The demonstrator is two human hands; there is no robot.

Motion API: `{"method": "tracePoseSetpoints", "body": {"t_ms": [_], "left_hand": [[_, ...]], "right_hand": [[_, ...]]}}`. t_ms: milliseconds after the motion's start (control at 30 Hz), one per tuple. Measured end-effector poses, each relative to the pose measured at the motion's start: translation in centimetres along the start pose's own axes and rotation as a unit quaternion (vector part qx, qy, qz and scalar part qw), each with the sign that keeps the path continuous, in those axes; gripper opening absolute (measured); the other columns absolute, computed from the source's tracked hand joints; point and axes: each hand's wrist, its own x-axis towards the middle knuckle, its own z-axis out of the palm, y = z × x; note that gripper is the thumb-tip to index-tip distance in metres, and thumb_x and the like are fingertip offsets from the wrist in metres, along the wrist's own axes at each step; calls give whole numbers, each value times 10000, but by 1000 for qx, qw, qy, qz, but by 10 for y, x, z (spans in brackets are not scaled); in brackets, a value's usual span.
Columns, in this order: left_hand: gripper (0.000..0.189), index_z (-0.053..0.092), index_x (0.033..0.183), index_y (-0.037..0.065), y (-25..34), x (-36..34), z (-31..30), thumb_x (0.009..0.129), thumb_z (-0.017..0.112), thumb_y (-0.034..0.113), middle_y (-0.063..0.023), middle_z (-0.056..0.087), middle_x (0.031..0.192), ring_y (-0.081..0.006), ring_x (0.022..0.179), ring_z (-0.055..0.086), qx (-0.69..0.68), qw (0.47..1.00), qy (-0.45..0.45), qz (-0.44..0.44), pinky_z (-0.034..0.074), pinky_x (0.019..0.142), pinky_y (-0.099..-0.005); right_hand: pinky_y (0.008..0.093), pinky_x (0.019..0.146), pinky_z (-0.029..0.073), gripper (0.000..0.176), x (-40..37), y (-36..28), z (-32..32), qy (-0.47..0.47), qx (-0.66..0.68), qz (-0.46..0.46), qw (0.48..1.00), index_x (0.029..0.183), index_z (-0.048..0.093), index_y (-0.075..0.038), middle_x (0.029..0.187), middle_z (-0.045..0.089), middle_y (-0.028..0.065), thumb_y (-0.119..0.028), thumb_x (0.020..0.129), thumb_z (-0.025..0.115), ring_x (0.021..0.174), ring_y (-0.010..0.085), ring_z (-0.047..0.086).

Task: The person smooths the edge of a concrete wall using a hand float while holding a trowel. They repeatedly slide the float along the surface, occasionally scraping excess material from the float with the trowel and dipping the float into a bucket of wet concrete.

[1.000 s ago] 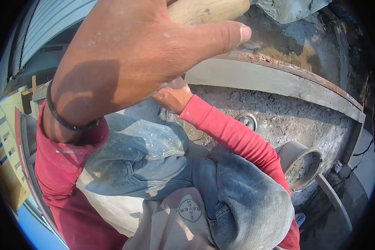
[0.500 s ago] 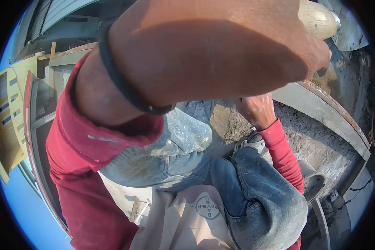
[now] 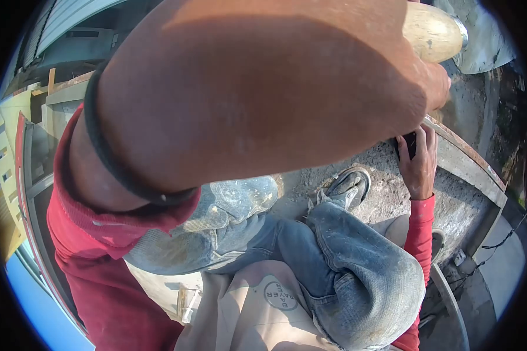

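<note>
My left hand reaches across the upper part of the view, its fingers wrapped round a pale wooden handle with a metal collar at its end. My left forearm, with a dark band on it, hides much of the middle. Lower down, my right hand is closed on a small dark object beside the raised grey edge. Only part of that object shows between thumb and fingers.
My bent knees in dusty jeans and a beige apron fill the lower middle. A shoe rests on the rough grey surface. A round container is beside my right sleeve. Buildings stand at the left.
My right hand has moved up and right from the rough material to the raised edge, and the dark object now shows in it. My left hand and the handle have shifted slightly left.
</note>
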Motion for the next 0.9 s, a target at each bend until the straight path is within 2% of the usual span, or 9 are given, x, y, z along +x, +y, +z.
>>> {"method": "tracePoseSetpoints", "body": {"t_ms": [133,200,267,333,467,500,667,733,900], "left_hand": [[386,683,1327,1,1,2,0,985,795,142,-62,760,1014,-151,936,700,-5,1000,-9,-1,570,858,-337],[386,682,1329,2,2,0,3,986,793,143,-62,760,1014,-152,936,701,-7,1000,-9,-5,570,858,-338],[387,682,1330,3,3,0,5,987,792,143,-62,760,1014,-152,936,701,-9,1000,-12,-9,570,858,-338],[387,682,1332,4,5,-1,6,988,791,143,-62,760,1014,-153,937,702,-7,1000,-13,-16,571,859,-338],[388,681,1336,5,5,-5,1,990,789,144,-62,761,1014,-154,937,702,-13,999,-10,-33,571,859,-339],[388,681,1337,6,4,-6,-1,991,788,144,-62,761,1014,-154,937,703,-14,999,-9,-35,571,860,-340],[389,680,1341,8,-1,-10,-8,993,785,145,-62,761,1014,-156,938,704,-25,998,-11,-55,571,860,-341],[389,679,1343,9,0,-8,-8,994,784,145,-62,761,1014,-157,938,704,-25,998,-12,-55,572,861,-341],[390,678,1347,11,10,1,-5,996,781,146,-62,762,1014,-158,938,705,-42,997,-22,-63,572,862,-342]], "right_hand": [[490,955,528,456,10,-46,36,-1,14,-22,1000,1320,645,-6,1208,615,185,-146,912,793,1101,397,602],[470,911,530,391,46,-119,79,50,100,-78,991,1206,663,-8,1129,626,175,-182,885,801,1059,383,611],[500,1001,513,310,72,-176,139,108,122,-209,964,1112,701,-24,1089,693,189,-264,918,737,1111,391,640],[509,1040,501,309,94,-237,166,132,357,-222,898,1121,707,-28,1110,699,201,-277,938,715,1129,401,643],[476,1004,517,397,60,-135,111,121,168,-223,953,1245,667,-30,1244,642,167,-283,946,730,1151,374,617],[454,969,526,444,52,-111,76,41,100,-143,984,1285,651,-30,1270,609,155,-253,921,772,1150,357,602],[462,935,539,395,-27,52,1,125,-56,134,981,1299,672,-11,1201,647,164,-206,972,780,1107,364,634],[458,929,543,392,-24,26,8,123,-22,145,982,1290,678,-13,1197,657,160,-228,980,784,1111,358,642],[423,887,538,393,64,-126,94,117,56,-58,990,1137,688,6,1088,630,153,-246,864,817,1038,339,609]]}}
